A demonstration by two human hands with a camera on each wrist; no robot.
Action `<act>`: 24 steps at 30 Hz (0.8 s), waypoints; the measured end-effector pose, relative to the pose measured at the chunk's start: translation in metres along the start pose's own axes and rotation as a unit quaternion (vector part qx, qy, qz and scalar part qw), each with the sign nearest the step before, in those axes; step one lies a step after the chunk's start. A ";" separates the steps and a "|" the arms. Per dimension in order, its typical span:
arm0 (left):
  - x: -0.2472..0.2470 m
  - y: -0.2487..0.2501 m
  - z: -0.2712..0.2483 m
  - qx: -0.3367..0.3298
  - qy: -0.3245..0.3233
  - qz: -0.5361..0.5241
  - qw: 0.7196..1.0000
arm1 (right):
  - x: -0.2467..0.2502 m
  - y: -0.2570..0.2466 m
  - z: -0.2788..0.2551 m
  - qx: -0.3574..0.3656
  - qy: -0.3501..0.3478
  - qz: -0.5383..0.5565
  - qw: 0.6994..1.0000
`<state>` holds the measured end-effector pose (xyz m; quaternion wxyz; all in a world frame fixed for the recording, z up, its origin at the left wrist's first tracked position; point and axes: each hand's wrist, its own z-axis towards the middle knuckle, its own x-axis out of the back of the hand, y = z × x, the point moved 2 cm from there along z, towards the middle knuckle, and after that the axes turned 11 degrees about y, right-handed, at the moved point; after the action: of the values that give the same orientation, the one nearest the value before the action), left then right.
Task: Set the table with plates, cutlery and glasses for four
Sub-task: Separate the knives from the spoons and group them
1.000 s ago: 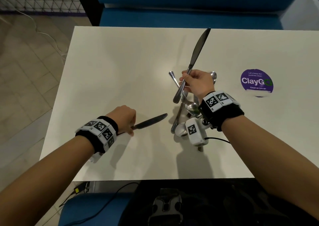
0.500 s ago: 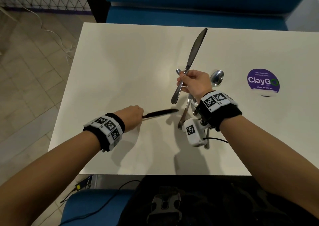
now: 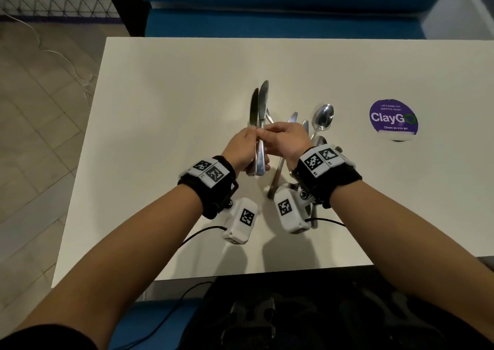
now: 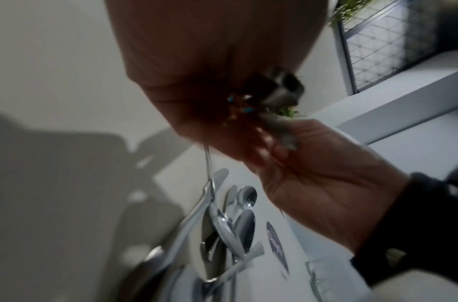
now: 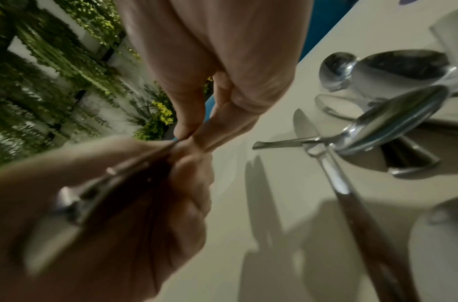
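**Knives paired in the hands above the cutlery pile**

Knives (image 3: pixel 258 114) stand side by side, two of them, blades pointing away from the person toward the blue bench (image 3: pixel 280 23), handles running back down into the palms. Their long axes lie nearly parallel, along the depth of the table (image 3: pixel 160 95). The left hand (image 3: pixel 242 149) curls round the handles from the left, fingers wrapped on the metal. The right hand (image 3: pixel 287 141) meets it from the right, thumb and fingertips pinching the same pair just below the blades. Both hands touch each other at that point, held above the table just left of the cutlery pile (image 3: pixel 302 146), where spoons and further pieces lie crossed. The purple sticker (image 3: pixel 393 119) sits well apart to the right of the pile.

The pile lies on the right hand's side, so that hand looks the nearer for the next pick, while the left seems set to carry the pair.

Half a second earlier each hand held its own knife, the left one's low and sideways near the table, the right one's raised and slanting; now both are brought together and aligned. No plates or glasses show on the table.
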<state>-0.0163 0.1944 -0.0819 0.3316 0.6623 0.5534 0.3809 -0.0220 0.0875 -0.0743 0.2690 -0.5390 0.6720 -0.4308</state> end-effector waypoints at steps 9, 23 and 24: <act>-0.013 -0.019 0.005 0.107 -0.018 -0.056 0.993 | 0.013 0.012 0.012 0.034 0.033 -0.170 0.984; 0.009 -0.038 0.020 0.051 -0.001 0.046 0.998 | 0.014 0.027 0.015 -0.012 0.056 -0.531 0.845; 0.009 -0.038 0.019 0.048 -0.004 0.050 0.998 | 0.011 0.027 0.014 -0.008 0.055 -0.533 0.844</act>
<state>-0.0170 0.2095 -0.1228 0.2822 0.7058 0.5360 0.3673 -0.0268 0.0738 -0.1033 -0.0441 -0.7915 0.2987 -0.5314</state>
